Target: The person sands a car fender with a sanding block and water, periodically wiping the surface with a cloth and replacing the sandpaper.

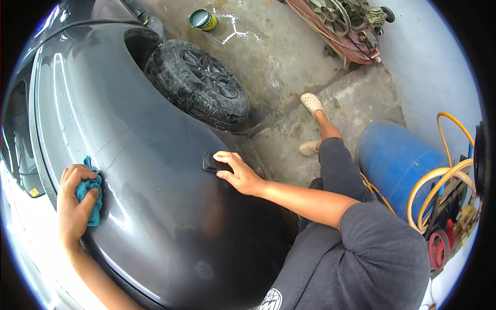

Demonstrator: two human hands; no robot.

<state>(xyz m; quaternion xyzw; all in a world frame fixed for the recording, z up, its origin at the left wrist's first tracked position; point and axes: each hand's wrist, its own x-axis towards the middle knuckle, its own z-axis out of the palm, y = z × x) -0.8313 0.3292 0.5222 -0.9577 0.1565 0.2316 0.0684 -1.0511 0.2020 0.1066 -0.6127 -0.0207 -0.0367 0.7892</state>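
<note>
A dark grey car fender (pixel 150 139) with a glossy, partly wet surface curves across the view in front of me. My left hand (pixel 75 202) is closed round a crumpled teal cloth (pixel 94 199) and rests at the panel's left edge. Near the wheel side of the same panel, my right hand (pixel 238 174) grips a small black block (pixel 208 161) between thumb and fingers, and the block lies against the paint. Its underside is hidden. Water drops dot the panel near the cloth.
Beyond the panel is a dirty black wheel (pixel 199 82). A green and yellow can (pixel 202 20) stands on the wet concrete floor. To my right are a blue barrel (pixel 400 155), a looped yellow hose (pixel 431 186) and, farther off, a machine with coiled hoses (pixel 343 28).
</note>
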